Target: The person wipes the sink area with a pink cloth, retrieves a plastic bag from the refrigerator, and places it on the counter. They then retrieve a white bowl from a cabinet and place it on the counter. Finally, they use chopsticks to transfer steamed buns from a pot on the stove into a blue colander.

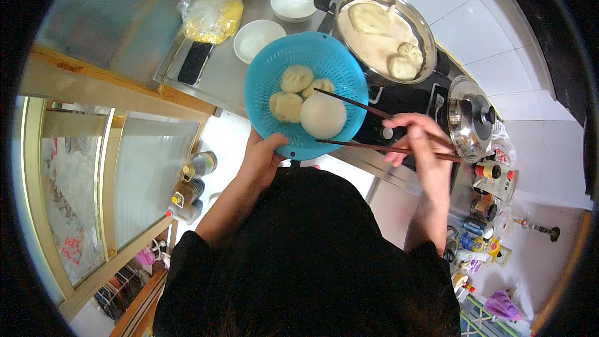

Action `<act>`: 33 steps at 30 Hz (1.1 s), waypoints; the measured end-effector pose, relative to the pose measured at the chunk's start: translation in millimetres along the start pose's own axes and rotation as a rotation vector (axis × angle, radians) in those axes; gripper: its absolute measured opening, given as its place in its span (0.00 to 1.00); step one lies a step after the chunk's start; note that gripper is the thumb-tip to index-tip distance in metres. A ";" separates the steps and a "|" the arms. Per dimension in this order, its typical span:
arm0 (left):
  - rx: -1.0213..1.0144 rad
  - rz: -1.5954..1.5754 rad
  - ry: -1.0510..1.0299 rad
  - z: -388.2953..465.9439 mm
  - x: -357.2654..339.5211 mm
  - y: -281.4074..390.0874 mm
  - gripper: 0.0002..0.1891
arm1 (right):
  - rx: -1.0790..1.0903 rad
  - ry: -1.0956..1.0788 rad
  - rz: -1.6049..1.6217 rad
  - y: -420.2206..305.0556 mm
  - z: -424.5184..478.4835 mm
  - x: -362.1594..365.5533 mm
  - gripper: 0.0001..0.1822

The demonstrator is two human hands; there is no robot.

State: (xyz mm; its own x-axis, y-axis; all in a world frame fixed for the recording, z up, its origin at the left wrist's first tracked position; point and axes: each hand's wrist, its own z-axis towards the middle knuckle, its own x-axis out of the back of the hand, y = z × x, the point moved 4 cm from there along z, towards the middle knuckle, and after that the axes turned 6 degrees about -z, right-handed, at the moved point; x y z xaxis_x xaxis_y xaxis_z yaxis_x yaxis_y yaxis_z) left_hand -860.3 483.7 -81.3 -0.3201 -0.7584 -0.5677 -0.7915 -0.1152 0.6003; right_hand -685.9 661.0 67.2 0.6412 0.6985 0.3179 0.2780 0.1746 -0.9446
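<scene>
My left hand (262,157) grips the near rim of a blue plastic colander (262,79), with the thumb over the edge. Inside it lie several pale steamed buns (297,78) and a smooth white round one (323,115). Dark wooden chopsticks (374,148) are held spread apart in my right hand (421,142), their tips over the colander on both sides of the smooth bun. Beyond the colander at the right, a steel steamer pot (433,51) lined with a pale cloth (360,47) holds more buns (402,68).
A glass pot lid (468,119) stands at the right of the black stove (398,98). Two white bowls (293,4), a phone (195,63) and a plastic bag with yellow contents (213,16) are on the steel counter. Bottles and jars (484,208) line the right side.
</scene>
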 end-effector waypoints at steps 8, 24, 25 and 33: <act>0.031 0.002 -0.018 -3.9 -6.9 -2.6 0.30 | 0.143 0.751 0.137 55.4 43.1 119.0 0.19; 0.067 -0.006 0.014 -14.0 -17.7 -0.1 0.30 | 0.098 0.783 0.120 105.5 104.8 145.6 0.17; 0.066 -0.008 0.009 -15.0 -18.4 0.0 0.30 | 0.113 0.804 0.241 115.6 101.0 157.5 0.17; 0.060 -0.024 0.001 -19.4 -22.6 2.2 0.31 | -0.122 0.368 1.380 158.9 98.2 170.1 0.16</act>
State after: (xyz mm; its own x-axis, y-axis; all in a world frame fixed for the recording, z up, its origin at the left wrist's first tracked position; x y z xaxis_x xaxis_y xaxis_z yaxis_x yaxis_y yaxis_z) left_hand -844.7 488.2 -56.1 -0.3001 -0.7567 -0.5808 -0.8286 -0.0949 0.5518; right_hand -602.9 875.7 -36.8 0.5845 0.0377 -0.8105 -0.6616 -0.5560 -0.5030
